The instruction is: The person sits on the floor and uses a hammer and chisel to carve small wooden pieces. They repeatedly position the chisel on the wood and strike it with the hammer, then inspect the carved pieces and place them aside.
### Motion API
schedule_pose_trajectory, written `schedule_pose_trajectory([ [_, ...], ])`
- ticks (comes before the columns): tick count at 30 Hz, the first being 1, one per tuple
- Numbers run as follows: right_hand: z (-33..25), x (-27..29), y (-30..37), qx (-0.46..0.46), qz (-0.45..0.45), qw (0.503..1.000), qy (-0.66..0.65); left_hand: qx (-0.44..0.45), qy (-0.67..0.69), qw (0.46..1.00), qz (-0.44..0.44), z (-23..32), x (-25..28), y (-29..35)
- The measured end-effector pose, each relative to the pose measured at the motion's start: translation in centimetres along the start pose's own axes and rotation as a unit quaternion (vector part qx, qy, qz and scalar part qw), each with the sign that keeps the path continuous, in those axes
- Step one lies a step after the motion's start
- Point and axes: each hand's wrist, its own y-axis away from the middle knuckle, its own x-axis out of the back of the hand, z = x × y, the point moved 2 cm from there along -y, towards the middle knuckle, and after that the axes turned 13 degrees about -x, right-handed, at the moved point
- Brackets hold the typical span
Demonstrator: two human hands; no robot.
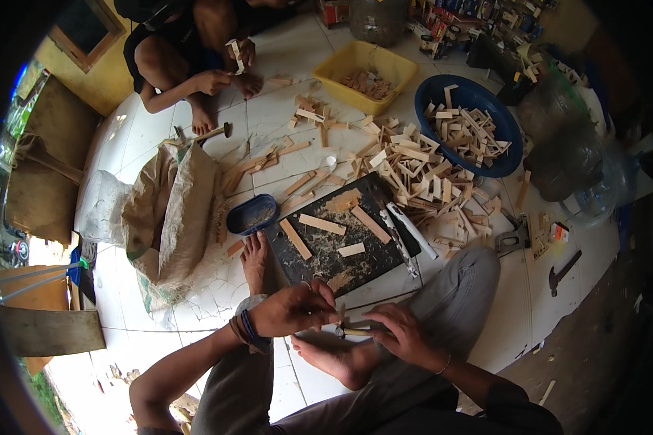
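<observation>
My left hand (295, 308) is closed in a pinch over my lap, a small brownish piece showing at its fingertips, too small to name. Close beside it, my right hand (403, 335) grips a small hammer (358, 332) by its pale handle, the dark head pointing toward my left fingers. Beyond my hands a black board (318, 264) lies on the floor, dusted with sawdust. Several wood strips rest on it, among them a long strip (322, 224) and a short block (352, 250). A white tube (412, 230) lies along the board's right edge.
Behind the board spreads a heap of wood pieces (413, 170), near a blue basin (511, 145) and a yellow tub (406, 72). A woven sack (185, 210) and small blue dish (232, 221) stand left. Another hammer (564, 272) lies right. Another person (189, 83) sits at the far left.
</observation>
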Motion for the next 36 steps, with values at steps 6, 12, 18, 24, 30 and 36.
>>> schedule_pose_trajectory([
  [6, -4.6, 3.6, -4.3, 0.053, -0.129, 0.984, -0.108, 0.050, 0.020, 0.997, -0.060, 0.9, -2.1, -0.5],
  [12, -5.0, 3.4, -5.7, 0.037, -0.196, 0.937, -0.288, 0.069, 0.070, 0.995, 0.009, 1.2, -2.0, -0.5],
  [18, -4.4, 1.7, -8.0, -0.025, -0.064, 0.931, -0.358, -0.088, -0.141, 0.982, 0.091, 2.8, -2.2, -1.3],
  [24, -4.2, 0.7, -9.1, -0.071, 0.090, 0.920, -0.376, -0.242, -0.566, 0.788, 0.019, 3.2, -2.5, -3.1],
  [30, -1.5, 1.6, -9.6, -0.189, 0.079, 0.767, -0.608, -0.250, -0.562, 0.787, 0.055, 3.2, -2.0, -3.4],
  [36, -1.9, 2.1, -10.0, -0.084, 0.009, 0.845, -0.528, -0.239, -0.511, 0.825, 0.038, 0.7, 0.1, -4.3],
])
